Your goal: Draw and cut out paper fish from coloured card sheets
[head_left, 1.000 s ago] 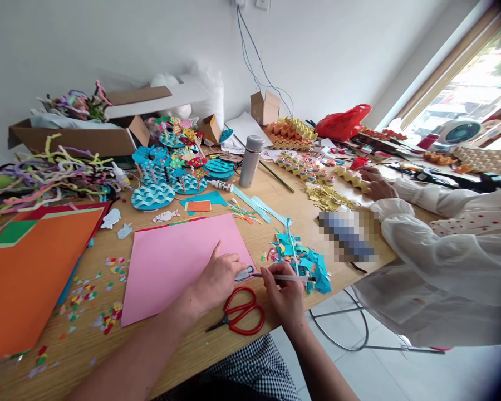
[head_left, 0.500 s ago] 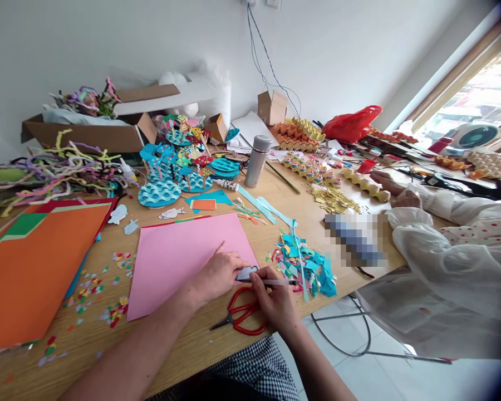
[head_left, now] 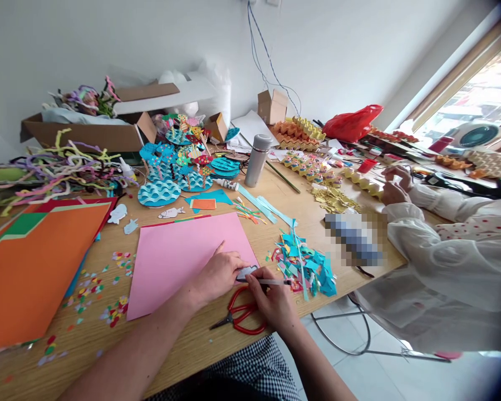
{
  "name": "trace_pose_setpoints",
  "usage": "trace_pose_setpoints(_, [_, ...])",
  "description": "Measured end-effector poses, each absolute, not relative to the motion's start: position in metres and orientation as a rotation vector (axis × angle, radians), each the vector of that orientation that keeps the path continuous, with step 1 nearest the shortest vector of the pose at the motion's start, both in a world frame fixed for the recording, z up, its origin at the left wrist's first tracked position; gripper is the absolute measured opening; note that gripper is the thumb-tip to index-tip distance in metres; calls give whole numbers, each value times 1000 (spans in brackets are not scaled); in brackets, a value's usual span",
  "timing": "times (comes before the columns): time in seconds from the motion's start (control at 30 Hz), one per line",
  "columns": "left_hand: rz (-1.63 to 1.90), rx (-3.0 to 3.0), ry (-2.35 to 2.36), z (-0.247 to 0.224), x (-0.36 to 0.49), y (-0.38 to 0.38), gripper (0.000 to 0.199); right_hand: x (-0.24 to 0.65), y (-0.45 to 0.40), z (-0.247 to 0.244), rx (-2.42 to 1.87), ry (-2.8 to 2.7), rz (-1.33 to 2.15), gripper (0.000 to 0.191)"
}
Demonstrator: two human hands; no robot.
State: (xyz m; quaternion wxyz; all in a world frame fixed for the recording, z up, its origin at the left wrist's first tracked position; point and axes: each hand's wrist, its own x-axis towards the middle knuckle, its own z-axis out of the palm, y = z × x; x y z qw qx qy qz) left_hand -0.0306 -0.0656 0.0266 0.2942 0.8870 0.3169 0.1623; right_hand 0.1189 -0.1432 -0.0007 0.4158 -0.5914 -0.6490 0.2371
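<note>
A small pale blue-grey paper cutout [head_left: 246,272] lies at the right edge of a pink paper sheet [head_left: 179,262]. My left hand [head_left: 219,274] is spread on the sheet, its fingertips pressing the cutout. My right hand [head_left: 271,292] is closed on a pen [head_left: 275,282], whose tip end is at the cutout and partly hidden by the fingers. Red-handled scissors [head_left: 244,314] rest on the table just below, partly behind my right hand. Teal paper scraps [head_left: 311,264] are heaped to the right.
An orange paper stack [head_left: 45,267] and confetti lie left. Behind stand a grey bottle [head_left: 259,161], blue wavy paper crafts [head_left: 161,192] and a cardboard box [head_left: 87,133]. At right, a person in white sleeves [head_left: 451,239] holds a yellow carton strip [head_left: 361,184].
My right hand and the pen have shifted slightly to the left at the cutout. The other person's hands have lifted and changed their grip.
</note>
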Motion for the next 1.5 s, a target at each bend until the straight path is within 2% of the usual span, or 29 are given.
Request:
trace_pose_setpoints(0.57, [441, 2421, 837, 23, -31, -67, 23, 117, -142, 1, -1552, -1649, 365, 26])
trace_pose_setpoints(0.73, [452, 2419, 835, 22, -32, -67, 28, 118, -136, 7, -1569, -1706, 394, 24])
trace_pose_setpoints(1.5, [431, 2452, 859, 22, -31, -69, 23, 119, -136, 1, -1541, -1643, 436, 26])
